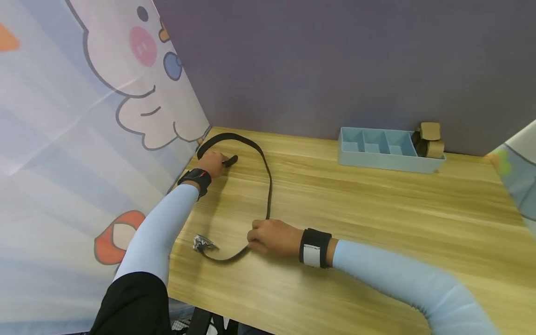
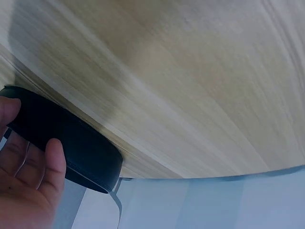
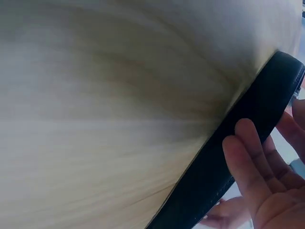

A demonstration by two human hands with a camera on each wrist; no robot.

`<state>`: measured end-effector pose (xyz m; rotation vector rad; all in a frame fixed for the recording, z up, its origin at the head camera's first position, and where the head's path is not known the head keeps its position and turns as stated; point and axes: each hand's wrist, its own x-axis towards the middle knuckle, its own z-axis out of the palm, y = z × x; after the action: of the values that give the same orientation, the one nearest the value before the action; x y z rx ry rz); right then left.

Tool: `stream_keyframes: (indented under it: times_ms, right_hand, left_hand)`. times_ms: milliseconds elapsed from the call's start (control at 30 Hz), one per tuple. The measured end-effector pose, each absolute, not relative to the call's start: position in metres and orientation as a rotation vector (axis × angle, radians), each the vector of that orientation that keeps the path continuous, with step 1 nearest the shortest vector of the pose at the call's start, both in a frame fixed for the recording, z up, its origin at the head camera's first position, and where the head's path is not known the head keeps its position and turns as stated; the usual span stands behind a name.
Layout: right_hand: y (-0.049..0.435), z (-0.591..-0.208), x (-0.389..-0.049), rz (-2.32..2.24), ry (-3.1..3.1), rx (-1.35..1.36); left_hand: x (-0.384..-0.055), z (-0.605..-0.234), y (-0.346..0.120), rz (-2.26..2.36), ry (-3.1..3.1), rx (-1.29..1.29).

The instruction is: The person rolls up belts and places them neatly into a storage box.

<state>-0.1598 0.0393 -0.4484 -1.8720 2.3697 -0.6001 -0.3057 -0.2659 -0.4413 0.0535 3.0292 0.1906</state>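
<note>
A long black belt (image 1: 270, 186) stands on its edge in a wide loop on the wooden table. Its silver buckle (image 1: 204, 243) lies at the near left end. Toward the far left corner, my left hand (image 1: 212, 164) holds the belt near its free tip, which sticks out to the right of the fingers. In the left wrist view, the thumb and fingers are on either side of the strap (image 2: 71, 138). Closer to me, my right hand (image 1: 274, 237) pinches the strap a short way from the buckle. The right wrist view shows its fingers (image 3: 248, 157) against the strap's flat side.
At the back right stands a light blue divided tray (image 1: 389, 163), with brown box-like objects (image 1: 430, 139) in its right end. A grey wall (image 1: 335, 65) borders the table behind. A printed curtain (image 1: 83, 139) hangs along the left side.
</note>
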Motion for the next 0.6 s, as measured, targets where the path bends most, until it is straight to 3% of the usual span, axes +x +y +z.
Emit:
stream_keyframes:
  times_ms: [600]
  right_hand:
    - [0.143, -0.444, -0.187, -0.601, 2.551, -1.467]
  left_hand:
    - [-0.282, -0.449, -0.258, 0.280, 3.023, 0.309]
